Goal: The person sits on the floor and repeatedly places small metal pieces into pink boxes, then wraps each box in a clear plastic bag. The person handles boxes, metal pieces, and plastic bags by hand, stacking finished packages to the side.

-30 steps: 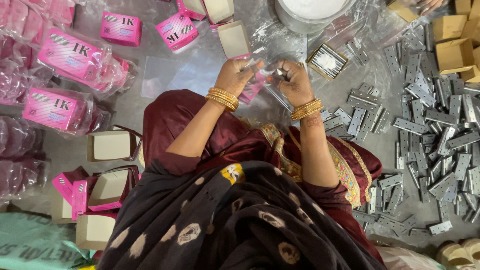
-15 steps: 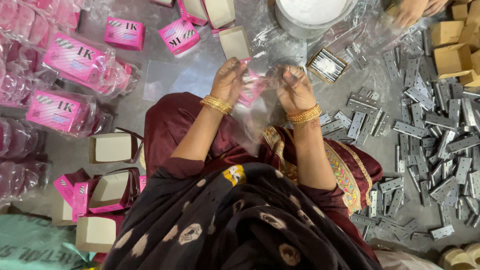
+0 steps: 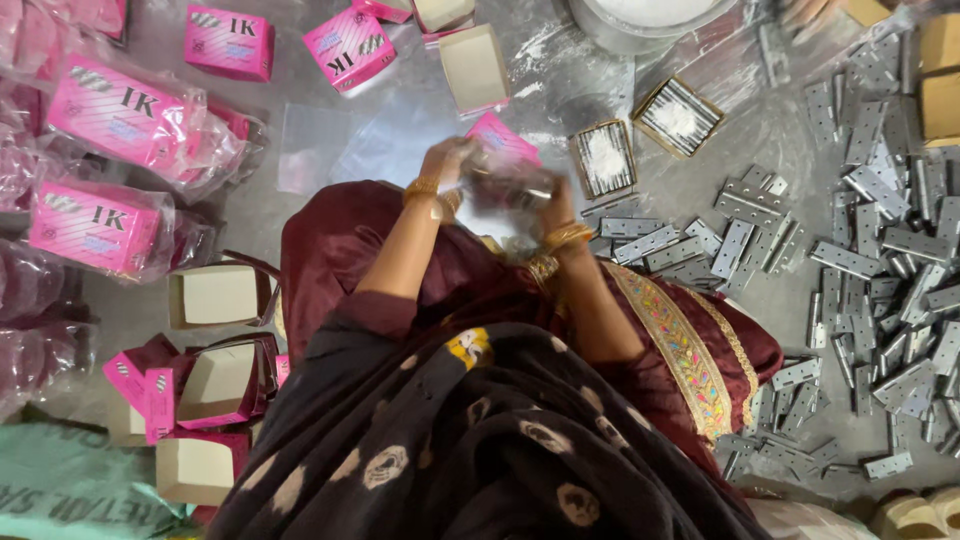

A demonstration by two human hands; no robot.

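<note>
Head view, looking down past a maroon garment and dark patterned shawl [image 3: 440,450]. The left hand [image 3: 445,165] and right hand [image 3: 550,200], each with gold bangles at the wrist, meet over the lap, fingers closed around a clear plastic bag [image 3: 505,185] with something grey inside; motion blur hides how each finger lies. A pink box [image 3: 500,140] shows just behind the bag, touching or nearly so; which cannot be told. A bare strip of grey floor [image 3: 330,140] lies just beyond the hands. To the right, loose metal hinges [image 3: 880,260] crowd the floor up to the garment's embroidered edge. To the left, open pink cartons [image 3: 215,385] sit close beside the knee; wrapped pink boxes [image 3: 110,110] line the far left edge.
</note>
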